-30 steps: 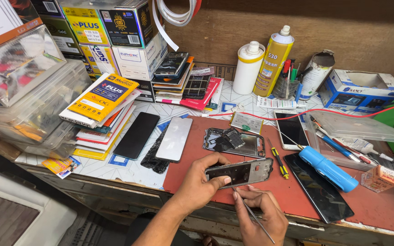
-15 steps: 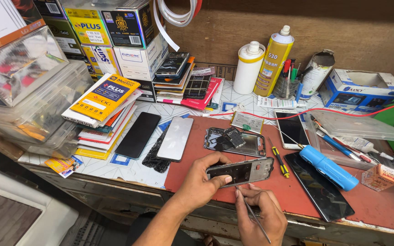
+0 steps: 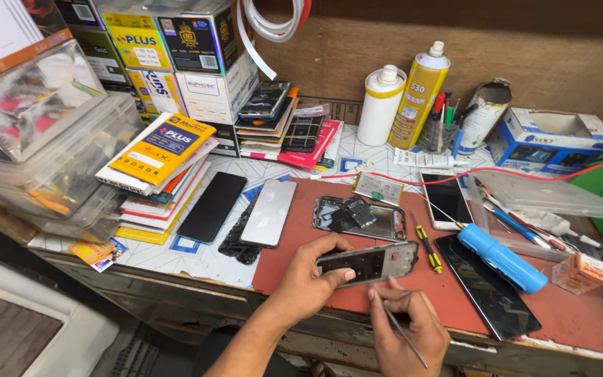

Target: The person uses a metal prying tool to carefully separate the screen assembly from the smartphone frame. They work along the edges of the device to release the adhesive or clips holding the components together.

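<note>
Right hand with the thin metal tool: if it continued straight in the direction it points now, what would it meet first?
The right hand points its thin metal tool up toward the phone frame held by the left hand. It would probably meet that frame's lower edge first; depth is unclear.

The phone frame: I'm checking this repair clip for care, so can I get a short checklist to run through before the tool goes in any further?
1. Left hand has a firm hold on the phone frame: ok, fingers wrap its left end and lift it off the red mat.
2. Right hand grips the thin metal tool: ok, pinched like a pen.
3. Tool tip seated at the right spot: cannot tell, the fingers hide it.
4. Yellow screwdriver within reach: ok, beside the frame.
5. Second opened phone body clear of the work: ok, lying apart behind it.
</note>
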Demonstrator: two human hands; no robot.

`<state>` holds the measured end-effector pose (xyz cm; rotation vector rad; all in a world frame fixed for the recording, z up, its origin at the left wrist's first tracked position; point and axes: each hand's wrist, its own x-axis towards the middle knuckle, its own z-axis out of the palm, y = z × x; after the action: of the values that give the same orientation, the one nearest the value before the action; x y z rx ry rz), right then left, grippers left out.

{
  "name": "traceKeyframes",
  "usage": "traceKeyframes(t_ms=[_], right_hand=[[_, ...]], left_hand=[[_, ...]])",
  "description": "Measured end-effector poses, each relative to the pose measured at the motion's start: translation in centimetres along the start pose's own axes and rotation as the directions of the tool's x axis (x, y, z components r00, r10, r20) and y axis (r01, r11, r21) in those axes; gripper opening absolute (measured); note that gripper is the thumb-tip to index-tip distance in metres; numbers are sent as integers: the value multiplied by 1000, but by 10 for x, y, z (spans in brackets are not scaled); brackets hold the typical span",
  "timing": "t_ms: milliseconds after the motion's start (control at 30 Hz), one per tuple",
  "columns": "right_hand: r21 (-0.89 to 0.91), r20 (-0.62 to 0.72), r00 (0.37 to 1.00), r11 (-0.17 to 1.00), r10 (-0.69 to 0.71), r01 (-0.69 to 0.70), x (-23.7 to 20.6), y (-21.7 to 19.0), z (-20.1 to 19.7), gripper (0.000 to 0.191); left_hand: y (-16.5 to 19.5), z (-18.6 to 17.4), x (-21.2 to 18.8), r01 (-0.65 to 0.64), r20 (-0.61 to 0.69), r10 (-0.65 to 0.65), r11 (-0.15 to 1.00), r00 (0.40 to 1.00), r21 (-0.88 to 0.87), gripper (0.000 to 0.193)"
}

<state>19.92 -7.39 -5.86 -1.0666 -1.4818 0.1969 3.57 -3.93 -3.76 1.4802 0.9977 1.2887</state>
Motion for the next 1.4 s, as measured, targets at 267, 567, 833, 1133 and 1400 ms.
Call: traceKeyframes(t_ms=[267,567,833,1133,1400], right_hand=[[-20,127,977,985,172,-170,8,10,-13,25],[18,142,978,987,153,-157,5,12,-10,24],[21,153,976,987,157,-162,5,11,-10,24],[-58,109,988,993,104,-99,8,7,-11,25],[-22,93,987,991,132,-130,6,12,-12,25]], left_hand=[[-2,0,0,20,-13,-20,999,1000,27,19],[2,1,-1,47,-6,-47,999,999,13,18],[4,0,0,41,1,-41,999,999,6,18],[2,-1,0,31,1,-31,1000,1000,7,17],[3,0,0,18,-12,-18,999,1000,35,18]])
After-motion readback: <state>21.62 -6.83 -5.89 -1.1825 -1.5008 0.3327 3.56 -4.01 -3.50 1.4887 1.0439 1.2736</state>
